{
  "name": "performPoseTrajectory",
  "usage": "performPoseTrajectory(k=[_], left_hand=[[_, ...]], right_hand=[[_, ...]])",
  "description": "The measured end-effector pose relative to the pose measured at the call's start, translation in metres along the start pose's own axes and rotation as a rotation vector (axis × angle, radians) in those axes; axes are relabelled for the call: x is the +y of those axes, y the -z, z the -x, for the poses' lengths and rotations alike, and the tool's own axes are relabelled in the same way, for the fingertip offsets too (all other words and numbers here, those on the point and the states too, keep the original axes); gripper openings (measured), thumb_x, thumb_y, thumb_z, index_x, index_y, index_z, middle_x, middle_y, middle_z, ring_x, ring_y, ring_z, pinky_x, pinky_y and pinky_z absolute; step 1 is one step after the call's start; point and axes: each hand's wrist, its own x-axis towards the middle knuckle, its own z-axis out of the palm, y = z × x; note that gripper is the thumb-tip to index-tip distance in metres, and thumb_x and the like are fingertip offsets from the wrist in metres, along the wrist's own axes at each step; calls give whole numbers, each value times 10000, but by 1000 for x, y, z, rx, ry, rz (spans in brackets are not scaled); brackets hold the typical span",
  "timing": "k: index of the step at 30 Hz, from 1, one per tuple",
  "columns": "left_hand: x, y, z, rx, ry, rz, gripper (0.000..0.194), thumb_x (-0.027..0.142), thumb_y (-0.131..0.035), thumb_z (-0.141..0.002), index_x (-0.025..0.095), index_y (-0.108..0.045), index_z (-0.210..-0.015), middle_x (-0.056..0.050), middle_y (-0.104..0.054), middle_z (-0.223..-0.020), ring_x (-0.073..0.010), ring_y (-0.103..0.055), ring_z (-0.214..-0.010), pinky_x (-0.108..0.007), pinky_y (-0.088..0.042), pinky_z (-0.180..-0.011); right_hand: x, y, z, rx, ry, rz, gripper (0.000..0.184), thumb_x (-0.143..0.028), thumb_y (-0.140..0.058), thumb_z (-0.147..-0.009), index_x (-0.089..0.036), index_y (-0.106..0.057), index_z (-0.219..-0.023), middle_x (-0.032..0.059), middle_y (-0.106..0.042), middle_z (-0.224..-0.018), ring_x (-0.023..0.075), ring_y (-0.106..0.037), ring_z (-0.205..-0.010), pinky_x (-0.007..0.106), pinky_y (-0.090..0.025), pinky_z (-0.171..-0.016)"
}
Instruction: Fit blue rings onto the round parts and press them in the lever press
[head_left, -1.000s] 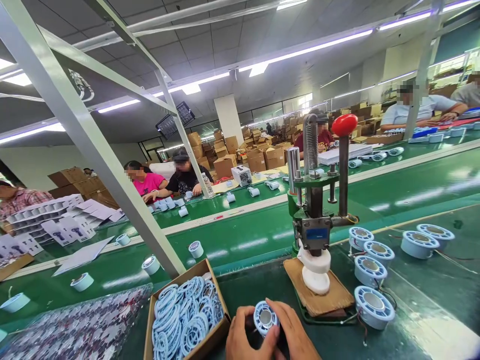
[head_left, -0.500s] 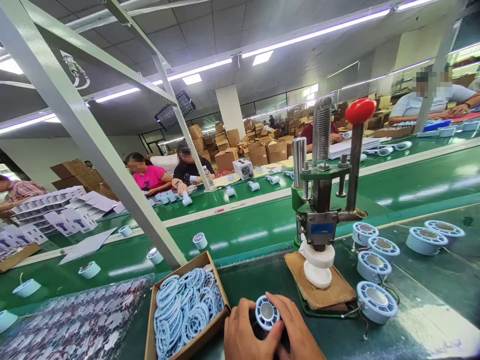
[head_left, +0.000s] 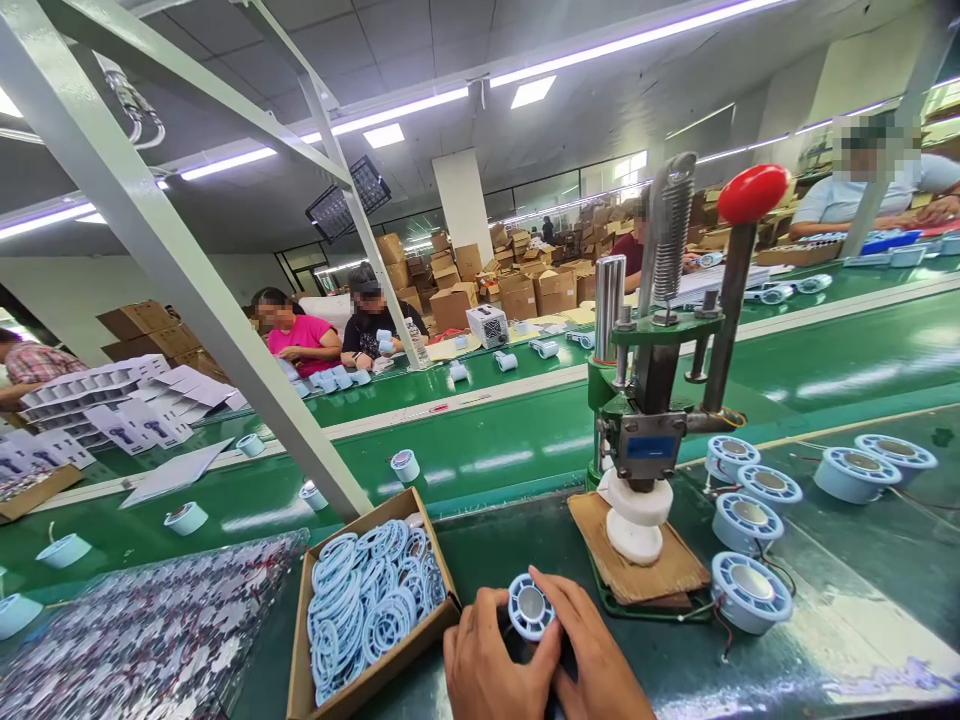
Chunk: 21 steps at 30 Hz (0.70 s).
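Between them, my left hand (head_left: 491, 655) and my right hand (head_left: 592, 640) grip a small light-blue round fan housing (head_left: 531, 606) with a silver centre, its slotted face turned up toward me. Fingers of both hands wrap its sides; its underside is hidden. Left of my hands stands a cardboard box (head_left: 304, 640) heaped with light-blue rings (head_left: 375, 600). Just beyond my right hand is a green hand press (head_left: 649, 400) with a red-knobbed lever (head_left: 753, 194). Its white pressing block (head_left: 636, 515) sits over a brown cardboard pad (head_left: 589, 535).
Several similar housings with wires (head_left: 751, 590) stand right of the press. A bag-like sheet of small metallic parts (head_left: 150, 630) lies at left. Behind runs a green conveyor (head_left: 495, 465) carrying more blue pieces. A slanted white post (head_left: 187, 270) crosses the left side; co-workers sit across.
Both hands keep hold of the fan housing, almost in place. The view has shifted slightly, and blue pieces on the near conveyor have moved a little rightward. A co-worker's outstretched hand has drawn back.
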Motion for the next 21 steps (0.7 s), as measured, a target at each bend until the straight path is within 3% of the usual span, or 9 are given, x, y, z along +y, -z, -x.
performPoseTrajectory(k=[4,7,12,15,21], left_hand=[[4,-3,8,96,-35,-128,333,544,-731,-806,242,-665,-930,-42,-734,-869,-310,-691,-832,-435,-442,-855],[-3,-4,7,67,-55,-39,373,598,-688,-832,242,-681,-943,-75,-756,-963,-316,-693,-916,-447,-452,-886],[-26,-11,1,-52,-117,235,573,626,-601,-893,254,-657,-1326,-72,-747,-1195,-291,-684,-1080,-416,-503,-946],[-33,-19,3,-37,-182,218,549,652,-574,-914,268,-708,-1282,-65,-749,-1209,-290,-691,-1090,-415,-514,-957],[-31,-34,14,100,-159,128,575,658,-532,-951,215,-722,-1263,-100,-759,-1193,-288,-728,-1049,-404,-540,-939]], right_hand=[[-5,5,0,-22,-46,2,756,-73,-448,-851,-262,-364,-1578,113,-471,-1504,234,-467,-1410,418,-397,-1217],[-5,5,1,-27,-71,10,717,-106,-458,-894,-267,-350,-1584,117,-462,-1520,241,-459,-1422,436,-387,-1225],[-2,6,2,-33,-61,45,622,-176,-422,-970,-238,-345,-1584,127,-438,-1552,253,-414,-1461,468,-364,-1238],[-5,7,2,-32,-68,49,630,-172,-403,-976,-254,-317,-1594,115,-426,-1565,245,-405,-1467,473,-361,-1240],[-4,4,4,-35,-83,50,661,-145,-401,-963,-246,-289,-1606,119,-413,-1579,245,-396,-1476,467,-371,-1238]])
